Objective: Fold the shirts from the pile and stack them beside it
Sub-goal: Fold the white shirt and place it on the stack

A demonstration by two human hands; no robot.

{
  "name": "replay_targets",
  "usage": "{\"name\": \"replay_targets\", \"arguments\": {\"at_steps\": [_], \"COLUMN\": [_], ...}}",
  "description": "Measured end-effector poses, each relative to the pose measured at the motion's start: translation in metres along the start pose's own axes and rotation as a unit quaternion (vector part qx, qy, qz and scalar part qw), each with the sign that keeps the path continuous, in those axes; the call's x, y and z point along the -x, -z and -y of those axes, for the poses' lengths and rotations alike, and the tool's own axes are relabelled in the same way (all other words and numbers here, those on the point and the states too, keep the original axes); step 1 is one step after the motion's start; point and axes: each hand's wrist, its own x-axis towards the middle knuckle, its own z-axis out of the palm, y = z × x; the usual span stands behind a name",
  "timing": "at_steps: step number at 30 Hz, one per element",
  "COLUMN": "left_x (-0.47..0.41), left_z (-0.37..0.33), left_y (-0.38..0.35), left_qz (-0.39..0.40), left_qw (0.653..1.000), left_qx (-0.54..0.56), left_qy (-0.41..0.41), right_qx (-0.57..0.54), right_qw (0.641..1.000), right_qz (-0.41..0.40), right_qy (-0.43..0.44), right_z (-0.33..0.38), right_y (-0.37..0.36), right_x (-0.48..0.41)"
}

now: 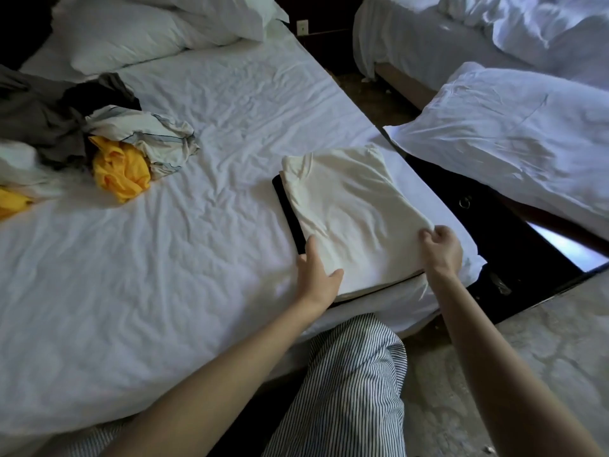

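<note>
A folded white shirt (352, 212) lies between the hands atop a black shirt (290, 212). The left hand (318, 275) rests flat against its edge and the right hand (441, 249) pinches its corner. The pile (108, 143), well left of both hands, awaits folding.

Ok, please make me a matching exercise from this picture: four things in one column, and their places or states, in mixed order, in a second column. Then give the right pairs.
Column A
1. white shirt
2. black shirt
3. yellow shirt
4. left hand

Column B
a. crumpled, in the pile
b. fingers straight, touching the folded shirts' left edge
c. folded, lying on top
d. folded, underneath another shirt

Pairs: 1-c, 2-d, 3-a, 4-b
</note>
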Motion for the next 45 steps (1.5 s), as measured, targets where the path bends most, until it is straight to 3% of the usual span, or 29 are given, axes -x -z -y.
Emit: {"name": "replay_targets", "arguments": {"at_steps": [5, 7, 9, 12, 15, 17, 22, 27, 31, 36, 38, 41, 45], "left_x": [0.017, 0.019, 0.012, -0.006, -0.031, -0.054, -0.097, -0.103, -0.107, -0.143, -0.167, -0.195, -0.209], "left_z": [0.020, 0.025, 0.022, 0.009, -0.012, -0.021, 0.002, 0.019, 0.013, -0.016, -0.024, -0.016, 0.007], "left_y": [-0.003, -0.003, 0.001, 0.009, 0.006, -0.001, -0.008, -0.012, -0.007, 0.015, 0.018, 0.017, 0.007], "left_qz": [-0.032, 0.007, 0.012, -0.039, -0.048, -0.016, 0.140, 0.100, 0.112, -0.038, -0.011, 0.064, 0.068], "left_qw": [0.998, 0.999, 0.999, 0.994, 0.978, 0.960, 0.899, 0.914, 0.916, 0.924, 0.912, 0.882, 0.892], "left_qx": [0.036, 0.021, -0.007, -0.069, -0.161, -0.227, -0.387, -0.356, -0.354, -0.295, -0.344, -0.431, -0.421], "left_qy": [-0.049, -0.040, -0.038, -0.070, -0.128, -0.163, -0.153, -0.165, -0.154, -0.240, -0.224, -0.182, -0.150], "right_qx": [-0.027, 0.019, 0.096, 0.183, 0.259, 0.303, 0.412, 0.394, 0.359, 0.303, 0.302, 0.357, 0.361], "right_qw": [0.999, 0.999, 0.995, 0.971, 0.909, 0.871, 0.826, 0.828, 0.849, 0.841, 0.831, 0.832, 0.841], "right_qz": [0.017, 0.040, 0.014, -0.010, 0.060, 0.100, 0.184, 0.224, 0.197, 0.085, 0.120, 0.217, 0.263], "right_qy": [0.013, -0.005, 0.005, 0.152, 0.322, 0.373, 0.338, 0.330, 0.335, 0.441, 0.451, 0.364, 0.307], "right_z": [-0.007, -0.013, -0.007, 0.015, 0.032, 0.036, 0.010, 0.014, 0.037, 0.084, 0.090, 0.076, 0.069], "right_y": [0.003, 0.001, -0.002, -0.013, -0.038, -0.053, -0.062, -0.061, -0.054, -0.075, -0.091, -0.113, -0.121], "right_x": [-0.006, 0.000, 0.008, 0.024, 0.030, 0.018, -0.027, -0.039, -0.058, -0.068, -0.077, -0.096, -0.109]}}
